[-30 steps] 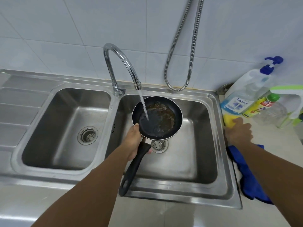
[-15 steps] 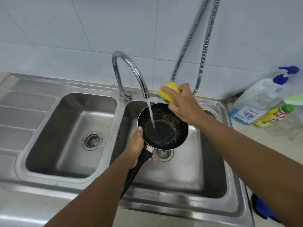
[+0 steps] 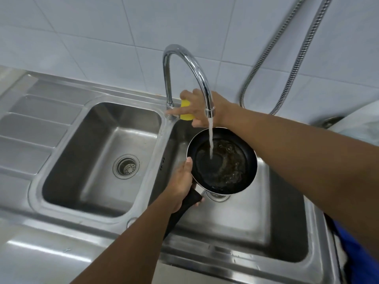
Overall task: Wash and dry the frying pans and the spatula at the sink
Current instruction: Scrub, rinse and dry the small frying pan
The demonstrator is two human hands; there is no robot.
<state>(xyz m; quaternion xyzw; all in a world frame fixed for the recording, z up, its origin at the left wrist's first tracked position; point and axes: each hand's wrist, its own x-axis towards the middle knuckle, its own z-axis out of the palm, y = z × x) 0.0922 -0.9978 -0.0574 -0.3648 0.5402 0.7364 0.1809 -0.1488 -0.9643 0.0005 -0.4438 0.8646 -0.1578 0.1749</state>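
Observation:
A small black frying pan (image 3: pixel 222 161) with brown residue and water in it hangs over the right basin, under the running tap (image 3: pixel 185 64). My left hand (image 3: pixel 181 184) grips its black handle close to the pan's rim. My right hand (image 3: pixel 202 108) is behind the spout, holding a yellow sponge (image 3: pixel 185 110), with one finger stretched out to the tap's base (image 3: pixel 170 111). The water stream falls into the middle of the pan. No spatula is in sight.
A double steel sink (image 3: pixel 160 140) with a ribbed drainboard (image 3: pixel 32 119) on the left. The left basin (image 3: pixel 98 160) holds only its drain. A metal shower hose (image 3: pixel 291 64) hangs on the tiled wall. A blue cloth (image 3: pixel 356 255) and a bottle (image 3: pixel 361 121) sit at the right edge.
My right hand picked up the yellow sponge from the right counter, carried it left over the pan, and now reaches the tap's base. The pan stays under the stream.

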